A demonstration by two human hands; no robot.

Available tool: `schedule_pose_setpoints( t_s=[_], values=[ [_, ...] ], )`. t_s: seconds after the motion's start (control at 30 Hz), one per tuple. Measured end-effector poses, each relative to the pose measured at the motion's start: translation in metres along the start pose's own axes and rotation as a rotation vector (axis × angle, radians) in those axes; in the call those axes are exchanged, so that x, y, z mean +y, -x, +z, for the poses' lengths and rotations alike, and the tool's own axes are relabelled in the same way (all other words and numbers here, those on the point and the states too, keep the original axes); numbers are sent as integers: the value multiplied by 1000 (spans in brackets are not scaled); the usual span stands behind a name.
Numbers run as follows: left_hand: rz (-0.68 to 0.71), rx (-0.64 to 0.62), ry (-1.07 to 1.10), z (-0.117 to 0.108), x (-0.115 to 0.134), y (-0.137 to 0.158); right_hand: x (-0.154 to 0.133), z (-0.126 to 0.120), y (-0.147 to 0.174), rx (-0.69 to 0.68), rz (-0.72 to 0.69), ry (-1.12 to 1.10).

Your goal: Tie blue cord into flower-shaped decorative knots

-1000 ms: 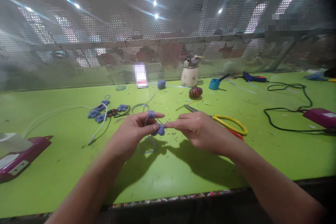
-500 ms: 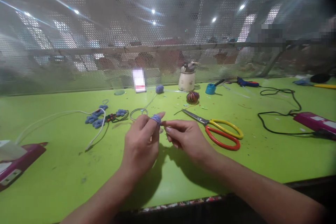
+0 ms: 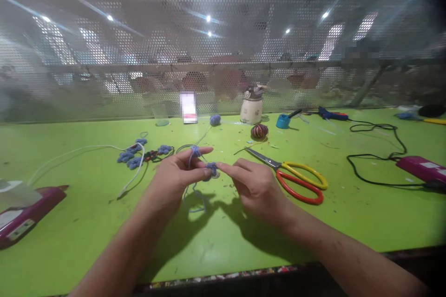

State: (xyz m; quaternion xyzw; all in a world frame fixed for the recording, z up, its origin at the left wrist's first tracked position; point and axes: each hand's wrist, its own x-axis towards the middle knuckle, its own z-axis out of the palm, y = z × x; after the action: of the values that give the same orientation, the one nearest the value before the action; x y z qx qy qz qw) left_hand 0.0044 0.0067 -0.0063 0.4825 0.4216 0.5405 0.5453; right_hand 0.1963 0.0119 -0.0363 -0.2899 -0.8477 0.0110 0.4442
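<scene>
My left hand (image 3: pixel 179 169) pinches a small blue crocheted piece (image 3: pixel 211 169) between thumb and fingers. Blue yarn (image 3: pixel 195 151) is wound around its outstretched index finger, and a loose tail (image 3: pixel 197 199) hangs below. From the right, my right hand (image 3: pixel 252 178) meets the piece with its index fingertip, its other fingers curled. What those curled fingers hold, if anything, is hidden. A strand runs back toward a small blue yarn ball (image 3: pixel 215 120). Scissors (image 3: pixel 292 174) with one yellow and one red handle lie right of my right hand.
On the green table (image 3: pixel 104 227) lie blue crocheted pieces (image 3: pixel 134 155) and a white cable (image 3: pixel 87 151) at left. A multicoloured yarn ball (image 3: pixel 259 132), a bottle (image 3: pixel 251 106) and a phone (image 3: pixel 188 107) stand behind. Magenta power strips (image 3: pixel 33 216) flank both sides, before a perforated screen (image 3: pixel 226 41).
My left hand has turned, bringing the crocheted piece and hanging yarn tail into view. Its index finger has lifted away from the thumb. My right fingertips have dropped slightly.
</scene>
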Motion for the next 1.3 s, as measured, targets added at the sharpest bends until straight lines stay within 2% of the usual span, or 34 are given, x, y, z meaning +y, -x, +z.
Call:
schedule_pose_setpoints(
  t_s=[0.07, 0.17, 0.23, 0.33, 0.43, 0.57, 0.67, 0.77, 0.87, 1.17, 1.3],
  values=[
    [-20, -1, -23, -3, 2, 0, 3, -3, 0, -25, -119, 182],
    [-49, 8, -35, -6, 4, -1, 5, -7, -2, -69, -199, 276],
    [-55, -10, -35, -7, 6, -2, 6, -10, -3, -95, -213, 246],
    [-51, -61, -27, -8, 7, -2, 7, -13, -5, -129, -175, 83],
    [-64, -85, -1, -8, 6, -2, 4, -15, -7, -140, -97, -135],
    [-87, -107, 3, -5, 2, -2, 0, -14, -9, -76, 33, -381],
    [-72, -134, -5, -2, 0, -1, -2, -12, -11, -52, 199, -502],
    [-51, -142, -17, 0, 0, 0, -2, -11, -12, -84, 411, -572],
    [-35, -129, -31, 0, 0, 1, -2, -10, -13, -103, 561, -651],
    [32, -86, -105, 3, -4, 1, -1, -11, -17, -178, 760, -785],
    [74, -104, -273, 5, -4, 2, -1, -11, -19, -224, 806, -787]
  ],
)
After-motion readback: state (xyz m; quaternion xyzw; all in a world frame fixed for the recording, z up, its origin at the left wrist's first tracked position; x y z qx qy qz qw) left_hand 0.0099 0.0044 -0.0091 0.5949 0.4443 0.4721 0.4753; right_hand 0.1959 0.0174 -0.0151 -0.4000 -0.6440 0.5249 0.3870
